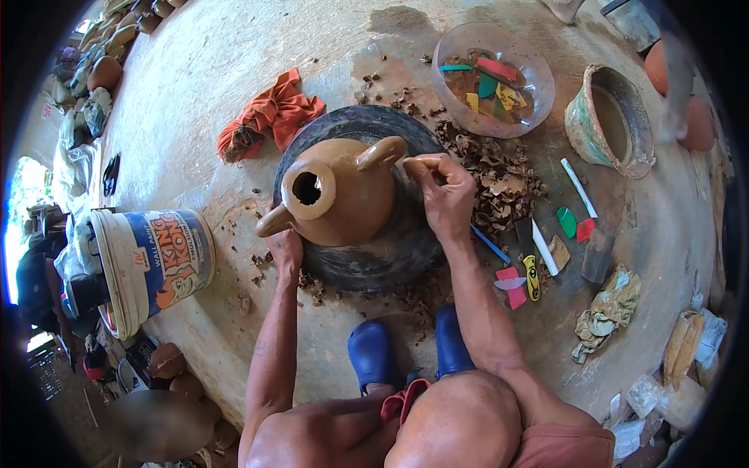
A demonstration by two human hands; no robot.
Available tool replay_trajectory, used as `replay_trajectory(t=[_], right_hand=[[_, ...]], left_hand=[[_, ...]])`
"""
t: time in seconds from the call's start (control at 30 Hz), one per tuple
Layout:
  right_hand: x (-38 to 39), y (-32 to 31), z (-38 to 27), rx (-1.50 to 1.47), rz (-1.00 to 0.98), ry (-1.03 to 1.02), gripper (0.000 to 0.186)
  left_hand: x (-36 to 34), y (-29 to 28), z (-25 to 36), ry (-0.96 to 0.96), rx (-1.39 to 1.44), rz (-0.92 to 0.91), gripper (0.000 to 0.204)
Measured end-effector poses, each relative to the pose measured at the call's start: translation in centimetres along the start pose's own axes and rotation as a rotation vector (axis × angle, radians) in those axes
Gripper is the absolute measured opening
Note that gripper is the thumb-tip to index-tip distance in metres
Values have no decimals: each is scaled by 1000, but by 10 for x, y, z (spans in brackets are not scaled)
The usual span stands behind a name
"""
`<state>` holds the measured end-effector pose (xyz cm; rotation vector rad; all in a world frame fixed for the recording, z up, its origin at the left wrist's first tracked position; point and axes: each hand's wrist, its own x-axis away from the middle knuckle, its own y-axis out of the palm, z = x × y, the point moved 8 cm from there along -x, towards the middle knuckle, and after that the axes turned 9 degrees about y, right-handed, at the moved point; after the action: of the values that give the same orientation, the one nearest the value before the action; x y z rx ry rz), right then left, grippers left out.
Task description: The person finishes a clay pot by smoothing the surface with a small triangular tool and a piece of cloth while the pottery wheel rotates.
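Note:
A brown clay jug (351, 199) with a narrow neck and two handles rests on a dark round turntable (367, 265). My left hand (285, 248) is at the jug's left side, under the left handle (273, 220), its fingers mostly hidden. My right hand (445, 187) is pinched just beside the right handle (378, 152); whatever its fingertips hold, if anything, is too small to make out. Dark clay trimmings (503, 183) lie around the turntable's right side.
An orange rag (269, 113), a clear basin (530, 93) of coloured scrapers, a crusted pot (581, 125), loose tools (577, 187) and a crumpled cloth (605, 312) surround the turntable. A paint bucket (164, 265) stands left. My feet in blue clogs (367, 351) are below it.

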<state>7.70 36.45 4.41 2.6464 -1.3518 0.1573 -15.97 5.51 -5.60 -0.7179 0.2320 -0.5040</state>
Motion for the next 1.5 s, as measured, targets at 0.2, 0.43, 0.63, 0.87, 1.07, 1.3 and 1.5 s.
replay_trajectory(t=[0.2, 0.43, 0.63, 0.87, 1.07, 1.3, 1.5], right_hand=[[47, 39, -59, 234, 39, -117, 37], [39, 36, -72, 571, -49, -275, 35], [37, 32, -60, 614, -39, -336, 32], [51, 16, -79, 412, 28, -307, 29], [53, 34, -92, 552, 11, -426, 37], [53, 37, -88, 559, 19, -460, 36], [53, 29, -92, 567, -4, -462, 35]], left_hand=[[4, 5, -13, -95, 121, 36, 56], [-3, -9, -28, -75, 91, 8, 60], [-9, 1, -25, -28, 131, 22, 61], [-7, 3, -10, -111, 167, 1, 60], [-10, -1, -16, -69, 104, -1, 57], [-12, 2, -8, -55, 139, -4, 58], [-10, 0, -6, -57, 143, 22, 58]])
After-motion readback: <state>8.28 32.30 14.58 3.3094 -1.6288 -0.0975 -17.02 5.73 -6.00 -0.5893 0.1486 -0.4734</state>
